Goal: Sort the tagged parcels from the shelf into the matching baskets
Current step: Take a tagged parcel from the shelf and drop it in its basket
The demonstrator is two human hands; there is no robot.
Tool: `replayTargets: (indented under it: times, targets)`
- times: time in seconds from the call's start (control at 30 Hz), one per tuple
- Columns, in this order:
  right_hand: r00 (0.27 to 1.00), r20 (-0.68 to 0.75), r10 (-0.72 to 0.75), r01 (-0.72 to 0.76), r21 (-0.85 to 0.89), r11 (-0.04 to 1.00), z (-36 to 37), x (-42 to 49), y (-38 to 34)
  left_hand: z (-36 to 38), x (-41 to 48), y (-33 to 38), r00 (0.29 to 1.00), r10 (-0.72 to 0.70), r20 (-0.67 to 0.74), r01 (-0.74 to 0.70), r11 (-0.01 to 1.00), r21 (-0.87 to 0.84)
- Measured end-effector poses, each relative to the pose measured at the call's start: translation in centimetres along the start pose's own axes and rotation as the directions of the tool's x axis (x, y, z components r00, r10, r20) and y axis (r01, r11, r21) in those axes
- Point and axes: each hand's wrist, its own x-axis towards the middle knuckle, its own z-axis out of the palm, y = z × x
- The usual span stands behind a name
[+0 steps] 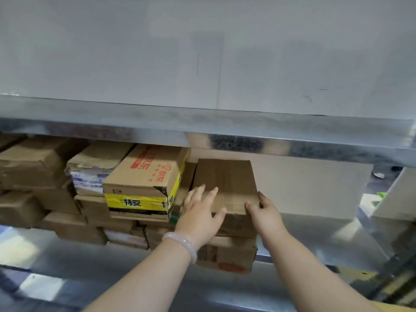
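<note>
A: What is the shelf (157, 129) made of?

B: Shiny grey metal, with a flat front lip and a smooth board above it. The level under it is the same bright metal, and the cardboard boxes are stacked there.

A: Which box do the hands have?

B: A plain brown box (227, 183), rectangular, with a strip of clear tape down the middle of its top. It lies on top of the right-hand stack, tilted a little toward the camera.

A: And the grip?

B: The left hand (200, 212) lies flat and spread on the box's top left part, fingers wide, thumb at the front edge. The right hand (263, 212) pinches the front right corner, thumb on top and fingers round the side. So two hands are on one box; I cannot tell if it is lifted clear of the one below.

A: Anything on the wrists?

B: One pale, smooth bangle (182, 245) on the left wrist.

A: What is beside the box?

B: Just to its left, a box with yellow tape (144, 179), red print on top and black characters on the glossy yellow band. Its front corner is torn. Further left are more worn brown boxes, blurred, too many overlapping to count exactly. Under the held one I see two more boxes.
</note>
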Motion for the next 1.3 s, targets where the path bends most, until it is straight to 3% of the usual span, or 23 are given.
replayTargets:
  times: [0.17, 0.3, 0.47, 0.57, 0.67, 0.87, 1.1, 1.2, 1.3]
  targets:
    - [1.000, -0.030, -0.008, 0.011, 0.086, 0.996, -1.6, -2.7, 0.2, 0.2, -0.9, 1.3, 0.995, -0.101, 0.021, 0.102, 0.992, -0.080]
    - [0.992, -0.088, -0.093, 0.102, 0.112, 0.988, -3.1, -5.9, 0.0, 0.1, -2.5, 2.1, 0.989, -0.144, 0.030, 0.147, 0.980, -0.134]
    - [0.975, -0.185, -0.127, 0.166, 0.214, 0.963, -4.8, -11.2, 0.3, -0.6, -5.6, 2.2, 0.998, -0.034, -0.056, 0.021, 0.974, -0.225]
    - [0.943, -0.319, -0.097, 0.199, 0.303, 0.932, -5.2, -14.4, 0.1, -1.2, -8.2, 2.2, 0.996, 0.026, -0.086, -0.051, 0.951, -0.304]
    - [0.931, -0.361, -0.059, 0.192, 0.347, 0.918, -4.9, -17.5, 0.1, -1.8, -11.3, 1.7, 0.993, 0.049, -0.106, -0.085, 0.927, -0.365]
    - [0.961, -0.271, -0.054, 0.184, 0.482, 0.857, -3.6, -23.3, 0.6, -4.2, -17.5, -0.2, 0.984, 0.086, -0.158, -0.147, 0.890, -0.432]
    - [0.975, 0.045, -0.218, 0.159, 0.541, 0.826, -0.5, -27.5, -3.0, -9.9, -22.1, -5.8, 0.947, 0.119, -0.298, -0.243, 0.872, -0.425]
    - [0.943, 0.141, -0.301, 0.191, 0.511, 0.838, 3.1, -29.1, -5.6, -12.6, -23.5, -8.3, 0.935, 0.055, -0.350, -0.189, 0.912, -0.363]
    - [0.918, 0.131, -0.374, 0.301, 0.383, 0.873, 7.6, -30.6, -7.6, -15.1, -25.5, -10.9, 0.909, -0.006, -0.416, -0.100, 0.967, -0.234]
